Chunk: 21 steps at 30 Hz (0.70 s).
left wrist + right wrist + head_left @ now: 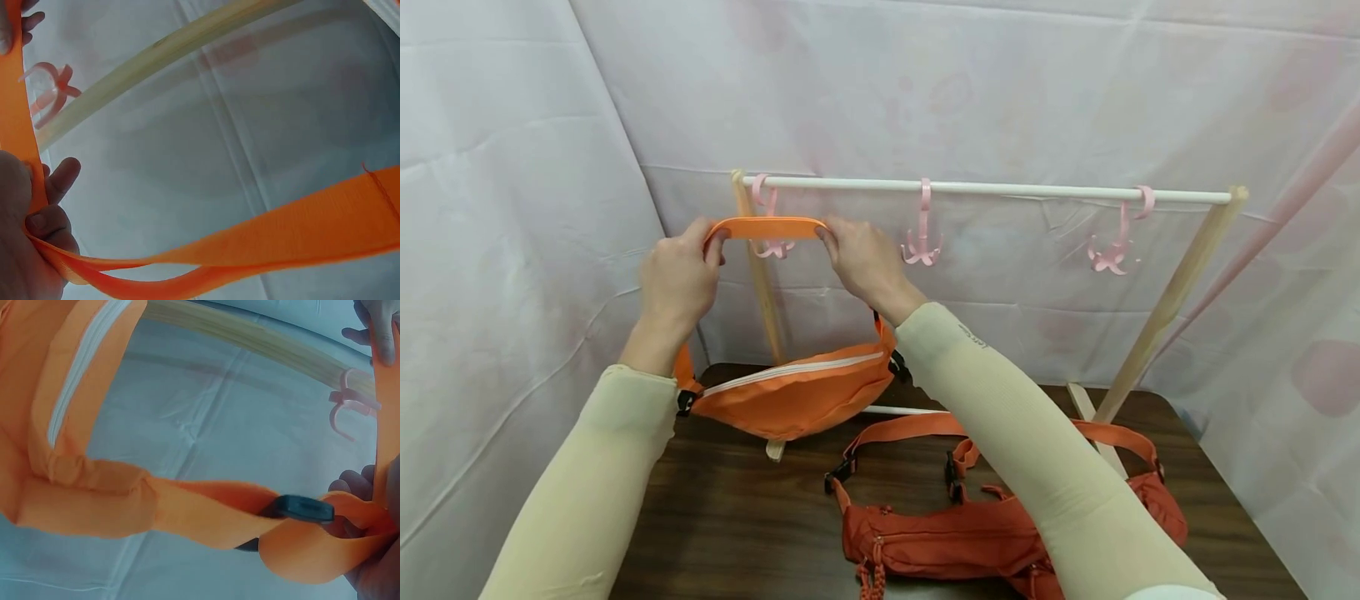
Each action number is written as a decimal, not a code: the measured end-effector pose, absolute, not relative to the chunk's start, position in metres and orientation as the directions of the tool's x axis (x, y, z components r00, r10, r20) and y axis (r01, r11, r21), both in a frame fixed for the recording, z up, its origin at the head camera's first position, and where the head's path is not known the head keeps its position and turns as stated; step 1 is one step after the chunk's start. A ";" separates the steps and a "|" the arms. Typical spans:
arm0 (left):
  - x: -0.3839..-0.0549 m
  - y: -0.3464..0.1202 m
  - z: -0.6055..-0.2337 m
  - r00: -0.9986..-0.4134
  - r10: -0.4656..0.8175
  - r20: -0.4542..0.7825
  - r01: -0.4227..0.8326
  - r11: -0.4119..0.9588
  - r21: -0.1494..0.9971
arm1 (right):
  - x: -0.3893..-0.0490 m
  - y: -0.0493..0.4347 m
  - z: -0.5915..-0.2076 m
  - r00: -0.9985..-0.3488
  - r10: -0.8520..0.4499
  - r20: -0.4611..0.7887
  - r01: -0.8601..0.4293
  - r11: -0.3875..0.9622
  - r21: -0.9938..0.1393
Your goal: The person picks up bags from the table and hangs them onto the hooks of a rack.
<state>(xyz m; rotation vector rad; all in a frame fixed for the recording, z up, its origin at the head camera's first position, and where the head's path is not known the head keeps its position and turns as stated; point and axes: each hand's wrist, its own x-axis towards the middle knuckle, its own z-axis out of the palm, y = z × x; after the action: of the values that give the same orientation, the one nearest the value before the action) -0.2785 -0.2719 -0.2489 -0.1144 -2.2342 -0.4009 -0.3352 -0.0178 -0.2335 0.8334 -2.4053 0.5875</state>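
Note:
An orange waist bag (797, 396) with a white zipper hangs by its strap (767, 227) from both hands. My left hand (679, 275) pinches the strap's left end, while my right hand (867, 260) grips it on the right. Between them the strap is stretched level, in front of the leftmost pink hook (772, 247). In the left wrist view, the strap (300, 231) runs doubled away from the left hand (37, 219). A black buckle (305, 508) shows on the strap close to the right hand (378, 562) in the right wrist view.
A white rod (1022, 190) on wooden posts (1172, 308) carries the hooks, including a middle one (922, 242) and a right one (1112, 246). A darker red-orange bag (947, 542) lies on the brown table (722, 508), partly behind the right forearm. Pale curtains surround the table.

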 end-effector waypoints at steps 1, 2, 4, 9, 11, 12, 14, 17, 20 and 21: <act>-0.279 -0.272 -0.249 -0.643 -0.056 0.764 0.215 0.944 0.250 | -0.336 -0.018 -0.234 -0.676 -0.433 0.596 -0.658 0.719 -0.224; -0.280 -0.271 -0.250 -0.644 -0.058 0.763 0.215 0.944 0.252 | -0.336 -0.018 -0.234 -0.678 -0.432 0.594 -0.656 0.721 -0.224; -0.282 -0.271 -0.250 -0.644 -0.058 0.763 0.215 0.943 0.254 | -0.338 -0.017 -0.234 -0.686 -0.430 0.587 -0.649 0.727 -0.225; -0.284 -0.268 -0.253 -0.662 -0.056 0.747 0.215 0.941 0.260 | -0.341 -0.015 -0.236 -0.710 -0.423 0.563 -0.631 0.738 -0.241; -0.284 -0.266 -0.255 -0.676 -0.053 0.735 0.213 0.941 0.264 | -0.342 -0.014 -0.237 -0.716 -0.419 0.558 -0.624 0.742 -0.244; -0.284 -0.266 -0.256 -0.681 -0.051 0.730 0.213 0.940 0.264 | -0.343 -0.014 -0.238 -0.718 -0.417 0.557 -0.622 0.744 -0.243; -0.284 -0.265 -0.259 -0.692 -0.046 0.721 0.214 0.940 0.265 | -0.344 -0.012 -0.240 -0.720 -0.416 0.555 -0.619 0.747 -0.243; -0.283 -0.264 -0.262 -0.704 -0.040 0.709 0.219 0.938 0.270 | -0.345 -0.011 -0.243 -0.722 -0.419 0.550 -0.623 0.740 -0.254; -0.283 -0.263 -0.265 -0.704 -0.030 0.709 0.230 0.936 0.268 | -0.345 -0.009 -0.245 -0.731 -0.419 0.539 -0.621 0.736 -0.270; -0.282 -0.263 -0.266 -0.706 -0.028 0.708 0.232 0.935 0.268 | -0.345 -0.009 -0.246 -0.735 -0.419 0.533 -0.620 0.735 -0.277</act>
<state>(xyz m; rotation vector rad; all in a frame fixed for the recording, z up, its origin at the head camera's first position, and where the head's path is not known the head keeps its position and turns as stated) -0.2824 -0.2626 -0.2664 -0.1440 -2.3180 -0.4375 -0.3447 -0.0086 -0.2462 0.7928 -2.4951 0.6186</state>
